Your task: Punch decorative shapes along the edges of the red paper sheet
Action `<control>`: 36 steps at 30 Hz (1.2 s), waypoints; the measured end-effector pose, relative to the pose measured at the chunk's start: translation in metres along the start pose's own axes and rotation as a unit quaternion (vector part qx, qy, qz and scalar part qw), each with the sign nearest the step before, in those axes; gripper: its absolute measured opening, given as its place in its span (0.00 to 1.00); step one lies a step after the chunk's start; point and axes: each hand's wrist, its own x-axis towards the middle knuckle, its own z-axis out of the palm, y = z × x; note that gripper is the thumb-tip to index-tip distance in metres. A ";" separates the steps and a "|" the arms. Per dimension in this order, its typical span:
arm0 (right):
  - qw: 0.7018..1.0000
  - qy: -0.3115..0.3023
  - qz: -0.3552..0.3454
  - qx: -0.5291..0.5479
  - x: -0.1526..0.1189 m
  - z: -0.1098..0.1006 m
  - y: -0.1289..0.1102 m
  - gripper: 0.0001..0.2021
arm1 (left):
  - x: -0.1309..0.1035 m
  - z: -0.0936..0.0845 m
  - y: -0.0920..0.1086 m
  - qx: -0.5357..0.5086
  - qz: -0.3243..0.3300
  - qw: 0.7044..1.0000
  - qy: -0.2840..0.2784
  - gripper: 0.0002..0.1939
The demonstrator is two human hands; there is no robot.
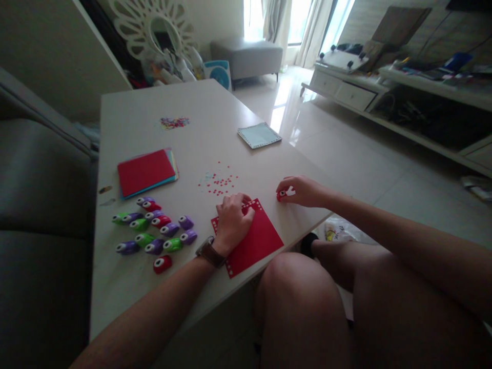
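My left hand [233, 220], with a watch on the wrist, rests on a red paper sheet [257, 243] near the table edge, its fingers curled at the sheet's far side. Small holes run along the sheet's far and left edges. To the right, my right hand [302, 190] is closed around a small red punch [282, 195] at the tabletop, apart from the sheet. Red and pale punched bits [221, 183] lie beyond my left hand. Several purple, green and red punches [162, 264] stand in a group at the left.
A stack of coloured paper [146, 171] with red on top lies at the left of the white table [207, 123]. Pale blue sheets [260, 135] are near the far right edge. A heap of mixed confetti [175, 122] sits farther back. My knees are below the near edge.
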 end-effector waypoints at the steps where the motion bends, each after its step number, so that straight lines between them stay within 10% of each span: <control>1: 1.000 0.006 -0.003 0.001 -0.001 0.000 0.001 0.07 | 0.000 0.000 0.000 -0.011 -0.001 1.000 0.001 0.09; 12: 0.990 -0.016 -0.141 -0.008 -0.002 0.002 -0.018 0.11 | 0.002 -0.007 0.001 -0.083 -0.031 0.996 0.003 0.10; 22: 0.981 -0.092 -0.142 -0.098 0.006 0.022 -0.041 0.16 | 0.002 -0.012 0.004 -0.131 -0.040 0.991 0.005 0.10; 27: 0.987 -0.024 -0.117 -0.103 0.009 0.023 -0.040 0.34 | 0.002 -0.011 0.004 -0.132 -0.038 0.991 0.007 0.09; 36: 0.989 -0.050 -0.117 -0.080 0.004 0.021 -0.038 0.14 | 0.002 -0.013 0.006 -0.155 -0.044 0.987 0.013 0.10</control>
